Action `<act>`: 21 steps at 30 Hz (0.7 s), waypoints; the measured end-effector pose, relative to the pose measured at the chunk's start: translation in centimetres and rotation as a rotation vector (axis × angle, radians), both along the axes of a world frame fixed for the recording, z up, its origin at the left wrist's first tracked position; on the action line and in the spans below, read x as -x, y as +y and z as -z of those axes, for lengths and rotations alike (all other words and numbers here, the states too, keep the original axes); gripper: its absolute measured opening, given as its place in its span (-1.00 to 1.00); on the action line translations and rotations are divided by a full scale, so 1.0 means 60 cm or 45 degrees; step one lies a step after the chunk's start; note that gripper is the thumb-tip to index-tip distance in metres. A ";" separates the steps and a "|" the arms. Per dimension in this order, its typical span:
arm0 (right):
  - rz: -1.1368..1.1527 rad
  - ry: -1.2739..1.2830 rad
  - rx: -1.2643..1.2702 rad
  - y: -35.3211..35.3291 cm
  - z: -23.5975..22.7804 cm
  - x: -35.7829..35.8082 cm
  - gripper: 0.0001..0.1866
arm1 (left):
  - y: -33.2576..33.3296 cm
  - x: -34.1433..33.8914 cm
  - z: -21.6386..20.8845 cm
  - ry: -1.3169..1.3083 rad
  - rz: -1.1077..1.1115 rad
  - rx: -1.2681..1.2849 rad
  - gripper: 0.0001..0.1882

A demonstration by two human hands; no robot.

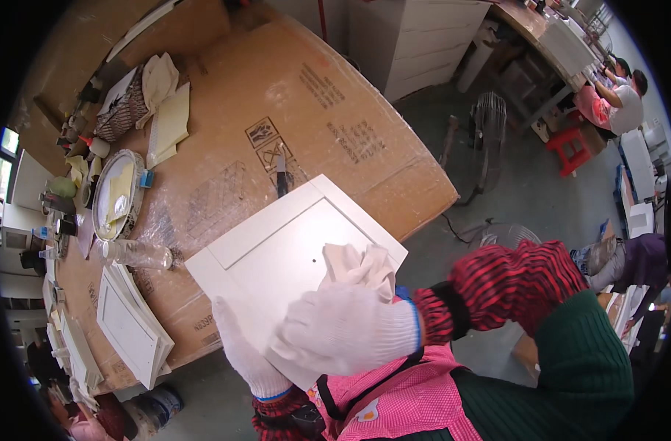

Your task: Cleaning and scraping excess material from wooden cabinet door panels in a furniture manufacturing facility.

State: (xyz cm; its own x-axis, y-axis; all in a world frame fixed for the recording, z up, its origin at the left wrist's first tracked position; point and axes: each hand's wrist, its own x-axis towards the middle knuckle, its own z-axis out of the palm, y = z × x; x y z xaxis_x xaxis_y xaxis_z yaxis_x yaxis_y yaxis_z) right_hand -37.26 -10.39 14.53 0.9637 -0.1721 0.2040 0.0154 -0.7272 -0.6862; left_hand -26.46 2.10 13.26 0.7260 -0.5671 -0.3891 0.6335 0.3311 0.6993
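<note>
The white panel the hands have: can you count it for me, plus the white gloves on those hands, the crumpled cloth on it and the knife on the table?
White gloves: 2, on the left hand and right hand
White panel: 1
Crumpled cloth: 1
Knife: 1
Total: 5

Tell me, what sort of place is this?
It looks like a workshop, maybe for furniture parts. There's a big cardboard-covered table, a stack of white panels on it, and another white panel by the person's gloved hands.
</note>
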 end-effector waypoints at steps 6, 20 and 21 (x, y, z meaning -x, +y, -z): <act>-0.117 0.937 0.554 -0.160 -0.022 0.023 -0.78 | 0.005 -0.022 0.024 0.009 -0.097 -0.165 -0.42; 0.079 0.062 0.347 -0.154 0.114 -0.013 -0.74 | -0.033 0.006 -0.042 0.183 -0.064 -0.339 -0.38; 0.083 0.051 0.352 -0.171 0.116 -0.018 -0.77 | -0.024 0.004 -0.021 0.145 -0.155 -0.356 -0.38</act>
State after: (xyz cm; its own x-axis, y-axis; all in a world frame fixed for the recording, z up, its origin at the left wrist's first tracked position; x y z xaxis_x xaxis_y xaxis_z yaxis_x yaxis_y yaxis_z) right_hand -36.21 -20.65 7.55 0.9607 -0.1776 0.2136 -0.0611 -0.8852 -0.4611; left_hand -26.72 0.64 14.54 0.7250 -0.3383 -0.5999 0.6801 0.2145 0.7010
